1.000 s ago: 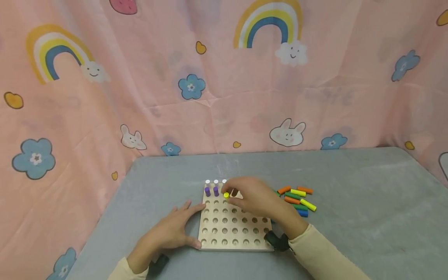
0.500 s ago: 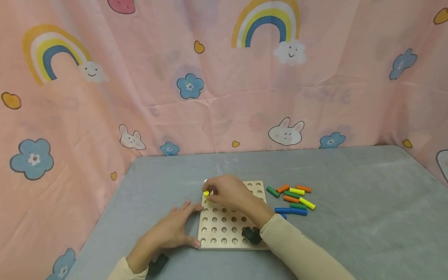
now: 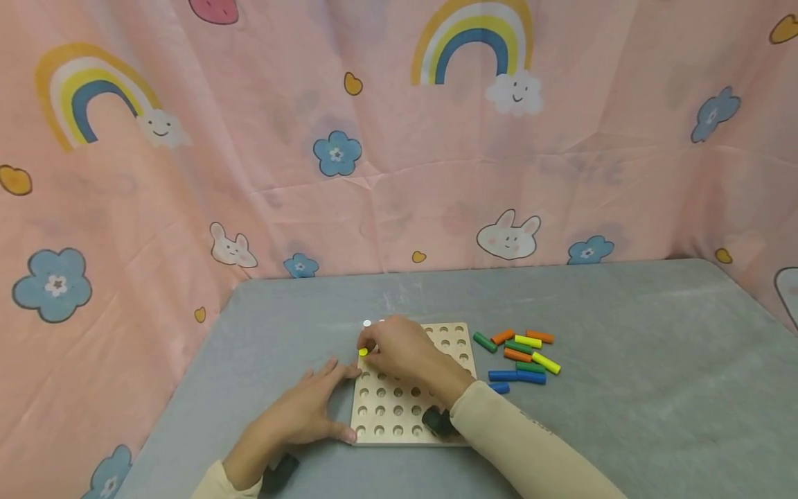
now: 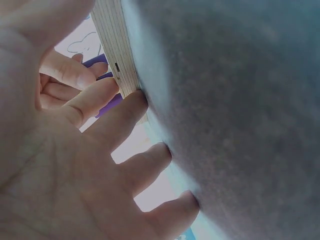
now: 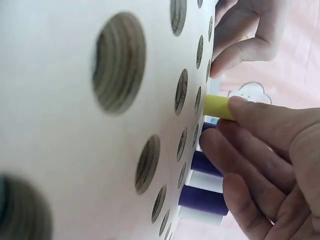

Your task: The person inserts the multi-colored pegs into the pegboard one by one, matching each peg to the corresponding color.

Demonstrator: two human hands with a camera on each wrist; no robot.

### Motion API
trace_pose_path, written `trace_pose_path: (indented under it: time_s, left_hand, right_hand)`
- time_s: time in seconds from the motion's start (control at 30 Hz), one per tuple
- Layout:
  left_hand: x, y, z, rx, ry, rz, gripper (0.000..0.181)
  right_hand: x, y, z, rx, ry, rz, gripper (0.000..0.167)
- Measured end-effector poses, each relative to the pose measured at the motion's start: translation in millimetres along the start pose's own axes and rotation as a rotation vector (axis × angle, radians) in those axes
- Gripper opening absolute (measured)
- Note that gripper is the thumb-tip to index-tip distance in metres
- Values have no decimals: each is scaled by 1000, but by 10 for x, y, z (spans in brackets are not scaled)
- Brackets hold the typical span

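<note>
Currently, my left hand (image 3: pixel 302 410) spreads its fingers against the left edge of the board (image 3: pixel 389 420). At the leftmost column, my right hand (image 3: pixel 402 355) pinches the yellow peg (image 5: pixel 216 107), long axis upright; seating depth indeterminable. In the head view, that hand conceals the purple pegs (image 5: pixel 204 200). Marks on my right sleeve (image 3: pixel 530 447) are illegible.

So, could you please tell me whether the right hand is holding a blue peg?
No, the right hand pinches a yellow peg at the pegboard.
</note>
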State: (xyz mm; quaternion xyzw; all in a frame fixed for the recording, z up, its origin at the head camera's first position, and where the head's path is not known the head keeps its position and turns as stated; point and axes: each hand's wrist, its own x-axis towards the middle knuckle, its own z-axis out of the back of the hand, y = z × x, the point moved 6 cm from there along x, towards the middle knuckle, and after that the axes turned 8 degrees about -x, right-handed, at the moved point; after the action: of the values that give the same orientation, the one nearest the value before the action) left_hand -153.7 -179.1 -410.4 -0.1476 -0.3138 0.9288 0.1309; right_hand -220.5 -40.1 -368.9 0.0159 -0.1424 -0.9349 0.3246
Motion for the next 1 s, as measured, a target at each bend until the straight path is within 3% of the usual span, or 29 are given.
trace_pose_path:
  time_s: [0.1,0.23,0.4,0.63,0.77,1.0]
  left_hand:
    - [10,0,-20,13,0,5,95]
    - [19,-11,-76,17,8,18,96]
    - [9,-1,-76,47,-28,75,96]
    - [-20,-34,-13,103,-53,97,98]
    - [-56,-75,-2,122,-64,78,96]
    - [-117,-58,-28,89,-51,62,96]
  right_hand:
    - [-70,-21,27,3,9,7,22]
    - [-313,-135,133,37,13,-24,30]
    - [-734,-410,343,104,-20,-97,26]
    - [-1230,-900,544,68,-104,-140,22]
    - [-1388,-1152,593,36,-110,-180,22]
    - [-1520,-1514,641,11,-49,-293,27]
